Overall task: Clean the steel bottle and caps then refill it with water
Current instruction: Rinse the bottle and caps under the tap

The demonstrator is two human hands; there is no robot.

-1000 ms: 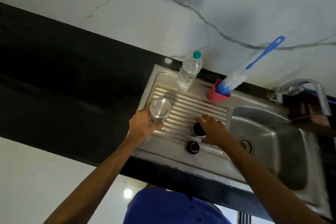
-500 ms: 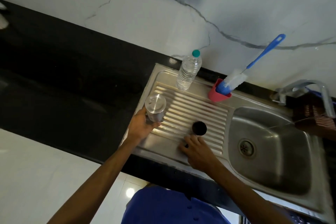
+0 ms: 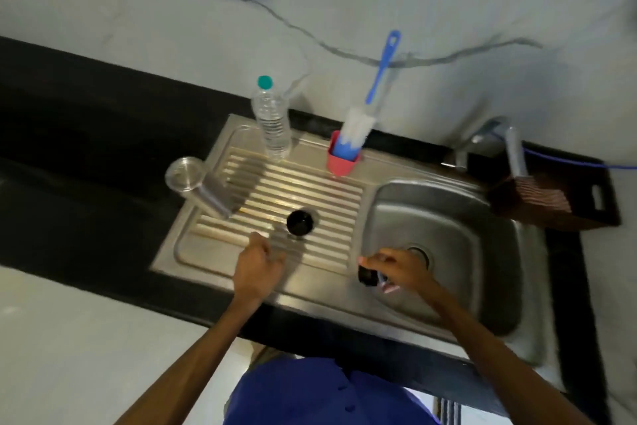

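Observation:
The steel bottle [image 3: 203,188] stands upside down at the left edge of the ribbed drainboard [image 3: 310,197], with no hand on it. A black cap [image 3: 299,223] lies on the drainboard's middle. My left hand [image 3: 256,267] hovers over the drainboard's front part, fingers loosely curled and holding nothing. My right hand [image 3: 396,267] grips a small black cap [image 3: 367,275] over the sink basin [image 3: 465,252], near the drain.
A clear plastic water bottle [image 3: 272,121] with a green cap stands at the drainboard's back. A blue bottle brush [image 3: 362,124] sits in a red cup [image 3: 341,162]. The tap [image 3: 496,142] is at the back right beside a dark tray [image 3: 565,200]. Black counter surrounds the sink.
My left hand let go of the steel bottle and moved right toward the front. My right hand picked up the smaller black cap and carried it over the basin.

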